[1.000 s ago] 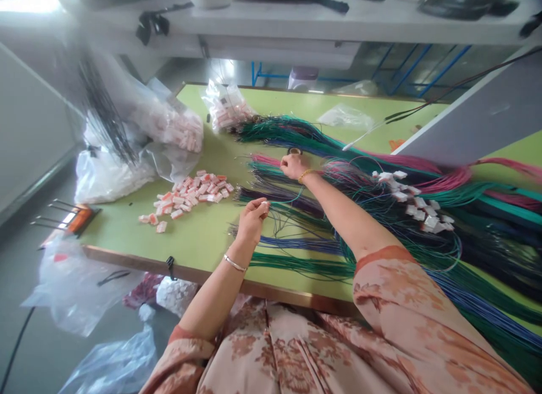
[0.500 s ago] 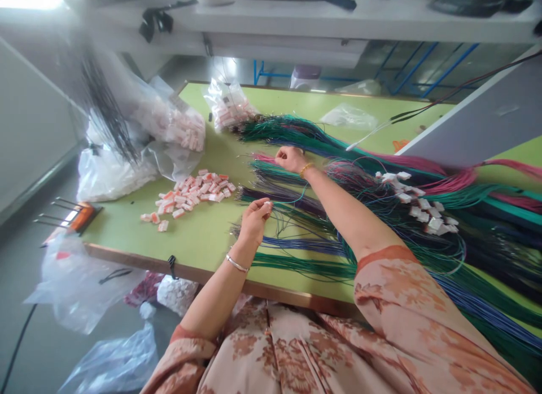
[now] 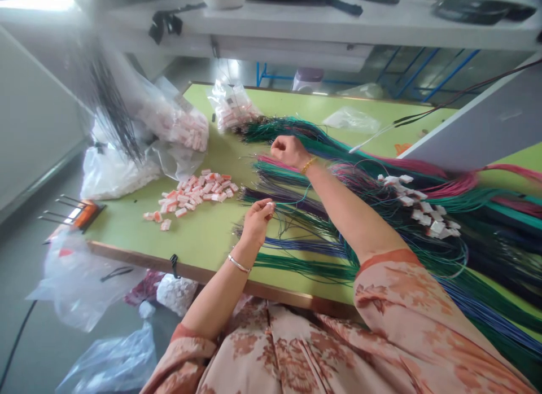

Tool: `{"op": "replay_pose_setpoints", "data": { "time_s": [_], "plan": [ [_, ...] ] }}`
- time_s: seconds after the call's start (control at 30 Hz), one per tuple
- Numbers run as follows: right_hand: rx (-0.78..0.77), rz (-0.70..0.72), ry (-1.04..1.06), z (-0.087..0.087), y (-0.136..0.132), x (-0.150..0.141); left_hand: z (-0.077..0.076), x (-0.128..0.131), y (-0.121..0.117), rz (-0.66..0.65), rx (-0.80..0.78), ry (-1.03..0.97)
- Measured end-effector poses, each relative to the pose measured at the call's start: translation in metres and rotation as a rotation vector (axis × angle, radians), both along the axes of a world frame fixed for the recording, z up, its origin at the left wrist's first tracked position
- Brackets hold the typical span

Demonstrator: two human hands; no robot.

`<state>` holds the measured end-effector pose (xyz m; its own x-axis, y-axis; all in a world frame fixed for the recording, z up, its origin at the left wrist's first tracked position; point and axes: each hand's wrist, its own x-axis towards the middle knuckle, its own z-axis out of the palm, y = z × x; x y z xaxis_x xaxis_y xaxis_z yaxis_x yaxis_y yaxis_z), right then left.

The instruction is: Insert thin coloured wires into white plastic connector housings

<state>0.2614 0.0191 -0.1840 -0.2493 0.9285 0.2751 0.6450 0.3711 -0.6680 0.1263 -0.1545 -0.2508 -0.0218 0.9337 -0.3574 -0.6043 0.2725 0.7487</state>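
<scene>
My left hand (image 3: pixel 256 223) pinches a small white connector (image 3: pixel 270 205) between thumb and fingertips. A thin green wire (image 3: pixel 296 202) runs from it in a loop to the right. My right hand (image 3: pixel 291 153) is closed, its fingers curled together over the wire bundles; what sits in its fingertips, if anything, is too small to make out. Just below it lie the ends of a pink wire bundle (image 3: pixel 266 160). Purple wires (image 3: pixel 288 198), blue wires (image 3: pixel 300 245) and dark green wires (image 3: pixel 305 263) lie in rows around my left hand.
Loose white-and-orange connectors (image 3: pixel 195 193) are heaped on the green table (image 3: pixel 127 230). Clear bags of connectors (image 3: pixel 190 128) stand behind. Several wired white connectors (image 3: pixel 423 208) lie to the right. An orange pronged holder (image 3: pixel 84 213) sits at the left edge. A grey panel (image 3: pixel 478 128) rises at right.
My right hand has lifted slightly away from the pink wire ends, toward the back of the table. My left hand stays with the connector. The whole view has shifted a little.
</scene>
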Motion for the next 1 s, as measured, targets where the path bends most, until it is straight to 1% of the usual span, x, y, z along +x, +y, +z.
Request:
{"op": "replay_pose_setpoints", "data": {
  "time_s": [0.1, 0.2, 0.33, 0.43, 0.5, 0.6, 0.7, 1.0],
  "plan": [
    [-0.008, 0.167, 0.101, 0.007, -0.022, -0.012, -0.002, 0.0, 0.0, 0.005, 0.004, -0.01],
    [-0.033, 0.26, 0.183, 0.009, -0.049, -0.013, -0.004, 0.0, 0.002, 0.027, -0.002, -0.037],
    [-0.104, 0.286, 0.208, 0.005, -0.085, -0.002, -0.006, 0.001, 0.004, 0.037, -0.002, -0.106],
    [-0.148, 0.267, 0.181, -0.005, -0.105, 0.007, -0.007, 0.001, 0.005, 0.023, 0.005, -0.152],
    [-0.142, 0.245, 0.125, -0.012, -0.116, 0.011, -0.007, 0.001, 0.005, 0.012, 0.007, -0.17],
    [-0.098, 0.219, 0.014, -0.019, -0.127, 0.015, -0.007, 0.0, 0.005, 0.003, -0.002, -0.18],
    [-0.055, 0.206, -0.057, -0.022, -0.134, 0.017, -0.006, -0.001, 0.004, -0.002, -0.019, -0.177],
    [-0.049, 0.151, -0.102, -0.03, -0.136, 0.016, -0.005, 0.0, 0.003, -0.011, -0.03, -0.177]
  ]
}}
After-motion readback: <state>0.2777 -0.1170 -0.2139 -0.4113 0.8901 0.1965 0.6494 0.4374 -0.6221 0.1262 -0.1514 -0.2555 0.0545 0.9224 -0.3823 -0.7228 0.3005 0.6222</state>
